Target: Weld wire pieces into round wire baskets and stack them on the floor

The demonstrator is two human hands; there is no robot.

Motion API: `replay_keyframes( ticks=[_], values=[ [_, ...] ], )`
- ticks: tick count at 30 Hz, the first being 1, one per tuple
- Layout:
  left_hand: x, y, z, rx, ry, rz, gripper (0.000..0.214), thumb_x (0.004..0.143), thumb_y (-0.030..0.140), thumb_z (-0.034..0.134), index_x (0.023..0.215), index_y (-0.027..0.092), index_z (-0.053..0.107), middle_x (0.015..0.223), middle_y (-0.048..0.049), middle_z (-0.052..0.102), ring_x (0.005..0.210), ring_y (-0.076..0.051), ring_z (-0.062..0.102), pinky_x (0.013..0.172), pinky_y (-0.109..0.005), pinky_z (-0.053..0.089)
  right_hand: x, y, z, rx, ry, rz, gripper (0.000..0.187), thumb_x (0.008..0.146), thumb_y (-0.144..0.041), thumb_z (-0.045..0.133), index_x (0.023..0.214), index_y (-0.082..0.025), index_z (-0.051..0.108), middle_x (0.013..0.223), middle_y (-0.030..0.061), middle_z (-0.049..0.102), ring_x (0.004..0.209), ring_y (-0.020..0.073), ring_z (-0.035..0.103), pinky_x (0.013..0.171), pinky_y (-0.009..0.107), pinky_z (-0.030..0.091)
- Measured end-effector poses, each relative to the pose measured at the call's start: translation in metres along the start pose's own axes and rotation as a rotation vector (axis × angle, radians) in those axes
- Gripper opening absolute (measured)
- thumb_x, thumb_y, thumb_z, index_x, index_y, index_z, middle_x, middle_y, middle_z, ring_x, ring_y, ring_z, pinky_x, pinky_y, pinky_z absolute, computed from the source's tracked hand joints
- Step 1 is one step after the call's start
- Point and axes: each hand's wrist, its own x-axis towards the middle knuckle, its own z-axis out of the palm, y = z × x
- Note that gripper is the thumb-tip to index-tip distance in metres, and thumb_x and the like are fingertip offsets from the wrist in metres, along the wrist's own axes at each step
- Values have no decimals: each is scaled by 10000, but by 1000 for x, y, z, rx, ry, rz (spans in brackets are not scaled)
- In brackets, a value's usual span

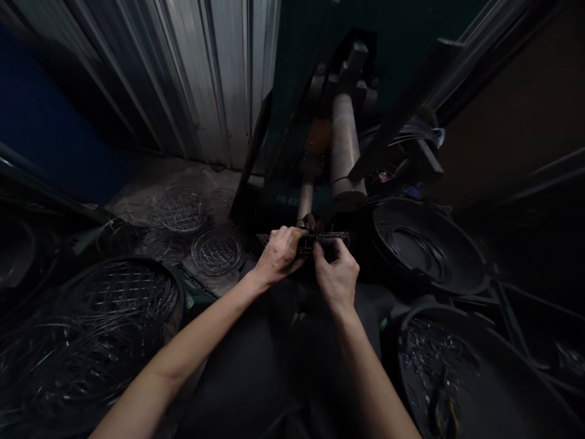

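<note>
Both hands are at a small wire rack [336, 235] in front of a spot-welding machine [345, 140]. My left hand [282, 251] is closed around the rack's left part, its fingers curled over the wires. My right hand [337, 268] pinches at the rack's right side, thumb and fingers close together near its middle. The rack is held roughly level, seen almost edge-on, beside the machine's lower electrode arm [305, 198]. The hands and the dim light hide much of the rack.
Round wire grids fill a large basin [179, 286] at the left, and more wire grids [216, 251] lie on the floor. At right, one black basin [470, 262] holds wire rings. Another basin [503, 372] holds small metal pieces and pliers [443, 408]. Corrugated metal wall [205, 79] stands behind.
</note>
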Motion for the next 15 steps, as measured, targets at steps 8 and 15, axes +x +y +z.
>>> replay_keyframes(
  ticks=[8, 15],
  values=[
    [6, -2, -4, 11, -38, -18, 462, 754, 207, 591, 1171, 118, 412, 1065, -124, 572, 932, -259, 514, 754, -365, 374, 4, -3, 1, -37, 0, 18, 223, 799, -399, 532, 829, -196, 621, 785, 37, 682, 708, 194, 624, 666, 283, 446],
    [8, -2, -5, 49, -53, -21, 443, 750, 183, 592, 1156, 109, 430, 1072, -128, 570, 944, -266, 510, 766, -368, 365, 6, -2, 4, -71, 11, -1, 205, 799, -377, 524, 814, -195, 618, 770, 39, 679, 688, 191, 620, 642, 275, 432]
  ],
)
